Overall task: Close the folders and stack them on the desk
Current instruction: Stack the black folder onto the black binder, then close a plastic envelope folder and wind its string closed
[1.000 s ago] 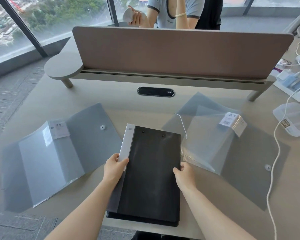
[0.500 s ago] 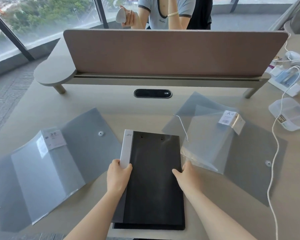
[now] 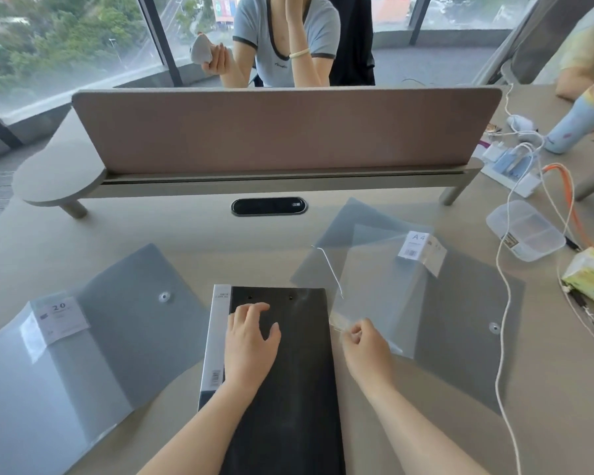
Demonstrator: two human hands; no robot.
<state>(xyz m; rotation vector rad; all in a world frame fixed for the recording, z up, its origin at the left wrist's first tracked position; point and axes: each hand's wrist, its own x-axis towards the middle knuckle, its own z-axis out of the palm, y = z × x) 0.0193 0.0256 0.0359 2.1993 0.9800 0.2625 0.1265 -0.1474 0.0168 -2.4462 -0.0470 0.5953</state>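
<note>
Left hand (image 3: 249, 341) now flat atop black folder (image 3: 288, 389)

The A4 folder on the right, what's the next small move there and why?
Probably fold the clear flap over and snap it shut: the right hand already pinches the open A4 folder's near edge, while the left hand rests flat on the closed black folder.

place: office | shared table (image 3: 172, 231) with a divider screen (image 3: 282, 132) | cable port (image 3: 269, 206) set in the top | folders (image 3: 282, 371) spread out | floor-to-ceiling windows (image 3: 66, 46) over treetops | person seated opposite (image 3: 282, 39)
</note>
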